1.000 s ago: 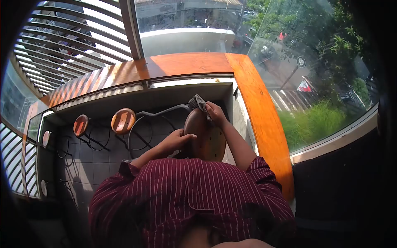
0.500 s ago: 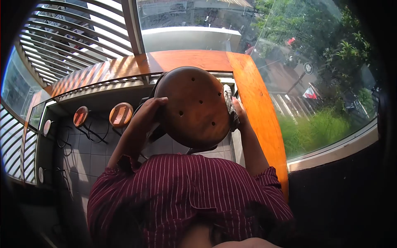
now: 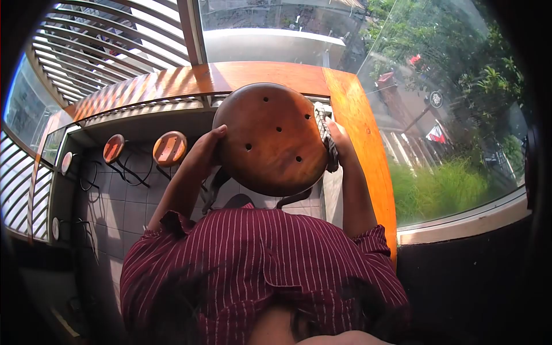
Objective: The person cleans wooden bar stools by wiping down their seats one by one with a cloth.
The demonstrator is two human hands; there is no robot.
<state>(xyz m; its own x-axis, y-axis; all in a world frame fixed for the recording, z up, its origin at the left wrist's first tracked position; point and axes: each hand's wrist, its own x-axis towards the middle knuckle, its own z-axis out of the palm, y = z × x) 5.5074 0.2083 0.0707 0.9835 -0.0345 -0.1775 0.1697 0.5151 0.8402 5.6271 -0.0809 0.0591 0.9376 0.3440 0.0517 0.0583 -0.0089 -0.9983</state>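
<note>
A round wooden stool (image 3: 270,149) with several holes in its seat is held up in front of my chest. Its dark curved legs show beneath the seat. My left hand (image 3: 211,150) grips the seat's left edge, thumb on top and the other fingers hidden below. On the opposite edge, my right hand (image 3: 340,141) presses a folded checked cloth (image 3: 326,137) against the rim. The fingers of that hand are partly hidden behind the cloth.
A wooden counter (image 3: 368,155) runs along the right and across the back under the windows. Two more stools, one farther left (image 3: 114,148) and one nearer (image 3: 170,148), stand on the tiled floor (image 3: 135,198). A glass window (image 3: 437,190) borders the counter.
The stool has tilted and turned slightly, so more of its legs shows below the seat. Both hands stay on its edges, and the cloth remains at the right rim.
</note>
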